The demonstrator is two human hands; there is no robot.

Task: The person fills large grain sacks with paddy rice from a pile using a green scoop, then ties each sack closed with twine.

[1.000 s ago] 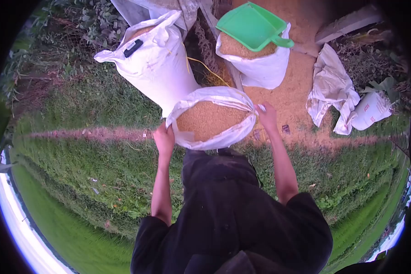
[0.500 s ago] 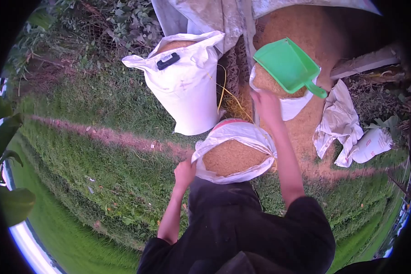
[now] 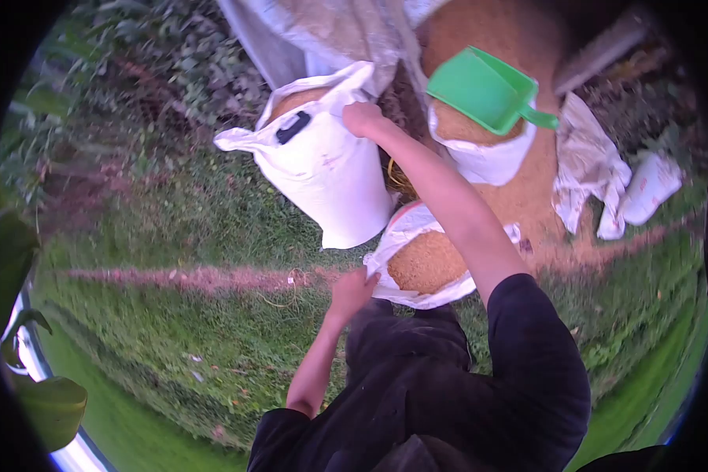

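Note:
Near my legs stands a low white sack (image 3: 381,263) with its mouth spread wide, full of loose tan grain or husks (image 3: 426,263). My left hand (image 3: 352,293) is closed on the left edge of its mouth. Stretched forward across this sack, my right hand (image 3: 362,119) is closed at the right side of the rim of a tall, full white sack (image 3: 326,177). A small black device (image 3: 293,127) lies on the front of that tall sack, just below its mouth. My right forearm hides part of the near sack.
A green dustpan (image 3: 480,90) rests on another filled white sack (image 3: 492,161) at the upper right. Tan material is spilled on the ground around it. Crumpled sacks (image 3: 586,161) lie farther right. Yellow cord (image 3: 400,177) lies behind the tall sack; grass (image 3: 212,330) spreads left.
My right hand has moved left from beside the dustpan's sack to the tall sack's rim. My left hand stays on the near sack's edge. The view has shifted somewhat.

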